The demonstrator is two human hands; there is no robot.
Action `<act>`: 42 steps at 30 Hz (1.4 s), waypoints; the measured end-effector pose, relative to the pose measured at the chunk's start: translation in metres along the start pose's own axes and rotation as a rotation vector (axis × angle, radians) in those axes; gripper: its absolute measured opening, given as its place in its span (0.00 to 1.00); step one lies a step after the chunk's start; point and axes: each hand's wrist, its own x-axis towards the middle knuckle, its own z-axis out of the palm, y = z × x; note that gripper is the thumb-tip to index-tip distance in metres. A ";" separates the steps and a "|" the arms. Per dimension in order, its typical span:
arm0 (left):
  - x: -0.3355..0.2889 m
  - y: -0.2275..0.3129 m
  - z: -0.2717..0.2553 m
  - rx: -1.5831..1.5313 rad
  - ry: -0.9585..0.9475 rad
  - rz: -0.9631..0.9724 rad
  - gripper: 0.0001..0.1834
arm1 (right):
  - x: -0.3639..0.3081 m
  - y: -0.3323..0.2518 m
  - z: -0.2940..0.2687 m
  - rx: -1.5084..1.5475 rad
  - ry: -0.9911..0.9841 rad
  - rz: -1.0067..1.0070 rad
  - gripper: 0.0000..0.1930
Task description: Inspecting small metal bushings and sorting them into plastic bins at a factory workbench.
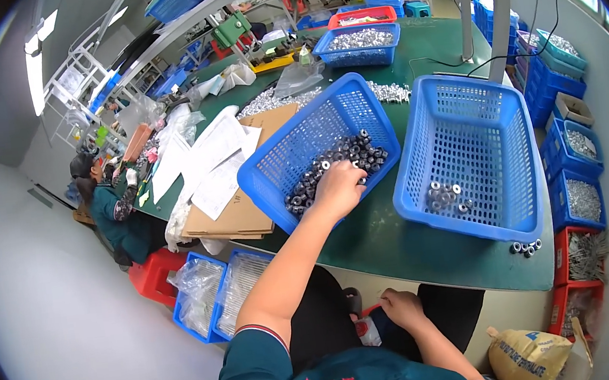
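Observation:
My left hand reaches into a tilted blue perforated basket. Its fingers are curled at the pile of small black ring-like parts, with one dark part showing at the fingertips. How many parts the fingers grip is hidden. To the right stands a second blue basket, holding a few similar parts near its front. My right hand rests low by my thigh, below the table edge, its fingers curled in. Whether anything is inside them cannot be made out.
Cardboard sheets and papers lie left of the tilted basket. Loose silver parts spread behind it. Several black parts sit at the table's front right corner. A co-worker sits at left. Stacked bins line the right wall.

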 end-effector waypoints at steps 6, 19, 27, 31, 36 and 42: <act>-0.001 -0.003 0.023 0.192 0.074 0.029 0.08 | -0.002 -0.002 0.001 0.033 0.039 -0.009 0.10; -0.018 0.002 -0.002 -0.303 0.147 -0.056 0.14 | -0.009 -0.007 -0.006 -0.030 0.028 0.032 0.10; -0.128 0.044 -0.035 -1.598 -0.053 -0.253 0.13 | -0.034 -0.095 -0.105 0.485 0.230 -0.071 0.06; -0.161 0.048 -0.036 -1.736 -0.095 -0.309 0.14 | -0.016 -0.130 -0.145 0.386 0.312 -0.278 0.04; -0.180 0.050 -0.037 -1.741 -0.090 -0.327 0.13 | -0.004 -0.152 -0.138 0.319 0.259 -0.359 0.04; -0.194 0.045 -0.051 -1.646 -0.041 -0.388 0.15 | -0.007 -0.170 -0.147 -0.068 0.186 -0.449 0.05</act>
